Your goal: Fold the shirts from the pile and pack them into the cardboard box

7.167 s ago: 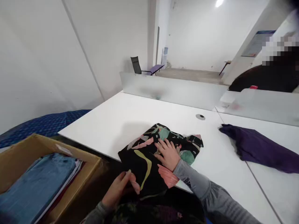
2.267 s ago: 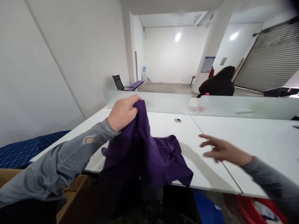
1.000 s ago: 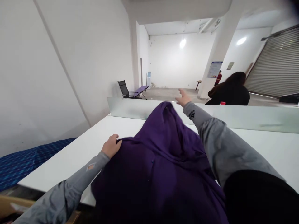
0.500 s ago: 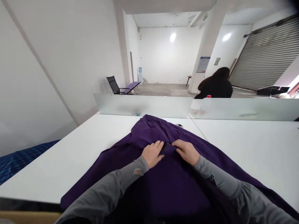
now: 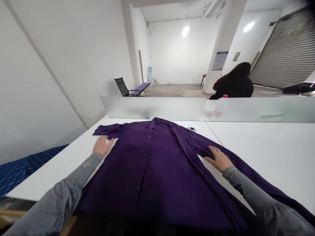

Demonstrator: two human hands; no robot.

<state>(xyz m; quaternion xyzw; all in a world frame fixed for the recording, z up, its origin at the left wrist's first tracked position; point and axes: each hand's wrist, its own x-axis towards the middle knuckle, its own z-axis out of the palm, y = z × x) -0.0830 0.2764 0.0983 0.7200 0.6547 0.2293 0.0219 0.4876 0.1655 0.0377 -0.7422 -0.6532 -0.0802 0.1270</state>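
A purple button-up shirt [image 5: 159, 160] lies spread with its front up, collar at the far end and a line of small buttons down the middle. Its left-side sleeve [image 5: 110, 130] points outward on the table, and the right-side sleeve runs down toward the lower right. My left hand [image 5: 102, 145], slightly blurred, is just below the left-side sleeve with its fingers apart. Beside the right-side sleeve [image 5: 204, 144], my right hand [image 5: 219, 159] is open, fingertips at the fabric's edge; whether they touch it I cannot tell.
The shirt rests on a white table [image 5: 270, 154] with a frosted divider [image 5: 157, 108] along its back. A round white and black fitting [image 5: 191, 129] sits near the shoulder. Beyond the divider are a person in black [image 5: 233, 83] and a black chair [image 5: 123, 88]. Blue patterned cloth [image 5: 29, 168] lies left.
My hands have let go of the bunched fabric at the middle and moved apart to either side. The shirt now lies opened out, showing its buttons and left-side sleeve. The view has shifted slightly.
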